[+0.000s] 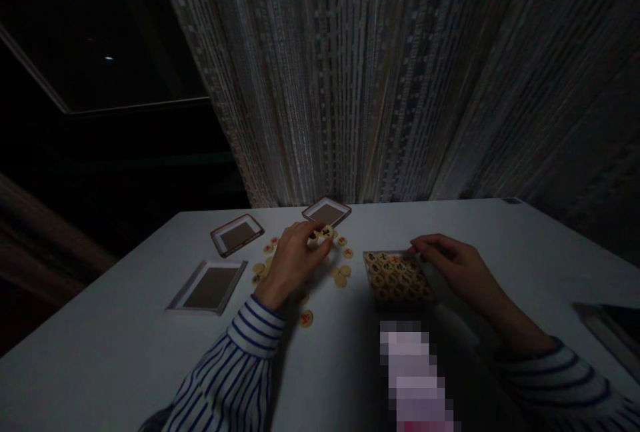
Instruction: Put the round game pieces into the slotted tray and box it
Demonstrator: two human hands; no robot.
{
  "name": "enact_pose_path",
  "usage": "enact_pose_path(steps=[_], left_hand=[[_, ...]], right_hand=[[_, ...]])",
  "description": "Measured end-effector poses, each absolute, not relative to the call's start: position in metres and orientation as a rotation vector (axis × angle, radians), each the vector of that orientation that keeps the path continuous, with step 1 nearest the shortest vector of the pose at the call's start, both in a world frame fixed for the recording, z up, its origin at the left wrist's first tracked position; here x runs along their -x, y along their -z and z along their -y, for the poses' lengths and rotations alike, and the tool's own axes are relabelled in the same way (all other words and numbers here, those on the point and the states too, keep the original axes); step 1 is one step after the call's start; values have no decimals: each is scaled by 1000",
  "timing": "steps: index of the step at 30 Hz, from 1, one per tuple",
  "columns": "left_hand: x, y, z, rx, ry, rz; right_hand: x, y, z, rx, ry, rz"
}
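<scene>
Head view, left hand: the left hand [293,255] reaches over the middle of the table [150,299], its thumb and fingers closed round held pieces [327,232]; one shows a black character, and how many there are I cannot tell.
Right hand: the right hand [453,262] is narrow, fingers bent, tips at the far right corner of the box [369,275]; whether they pinch its rim or only rest there, I cannot tell.
Box: right of the middle of the table, between the hands, with round pieces packed close in rows, mostly black characters, a red one at the far side.
Loose pieces: scattered round and under the left hand; a red one [306,319] near the sleeve, three plain-backed ones [341,276] touching each other, two more reds [348,253] just beyond, others left of the wrist.
Done, left: the box looks nearly full on top, by my judgement; the held pieces and the loose ones lie outside it, some hidden by the hand.
Trays: near-left tray [213,287], far-left tray [237,234] and back tray [327,211], each with its grey floor showing.
Behind: a curtain [320,85].
</scene>
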State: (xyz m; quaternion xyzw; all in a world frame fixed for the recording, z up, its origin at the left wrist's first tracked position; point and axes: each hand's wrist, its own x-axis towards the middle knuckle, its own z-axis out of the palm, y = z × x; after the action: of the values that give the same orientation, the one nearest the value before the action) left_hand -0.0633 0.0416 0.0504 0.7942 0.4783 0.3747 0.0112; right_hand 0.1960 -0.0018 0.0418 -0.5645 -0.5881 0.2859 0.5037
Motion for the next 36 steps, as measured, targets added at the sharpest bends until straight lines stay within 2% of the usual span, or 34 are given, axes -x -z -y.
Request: enact_pose_path(steps=[12,20,27,32,36], left_hand=[[-6,-39,-23,-2456,-1187,-1372],[-24,-13,-13,-2409,-1219,-1362],[-23,8,1,-2548,-1055,-1277],[-27,-1,7,-2562,-867,-1251],[-29,-6,8,-2563,-856,-1169]], right_hand=[[-203,-31,5,1332,-644,1352],[-207,-23,8,1394,-641,1524],[-210,-7,20,1367,-514,1697],[-203,-8,24,1298,-552,1724],[-197,-12,27,1281,-626,1747]])
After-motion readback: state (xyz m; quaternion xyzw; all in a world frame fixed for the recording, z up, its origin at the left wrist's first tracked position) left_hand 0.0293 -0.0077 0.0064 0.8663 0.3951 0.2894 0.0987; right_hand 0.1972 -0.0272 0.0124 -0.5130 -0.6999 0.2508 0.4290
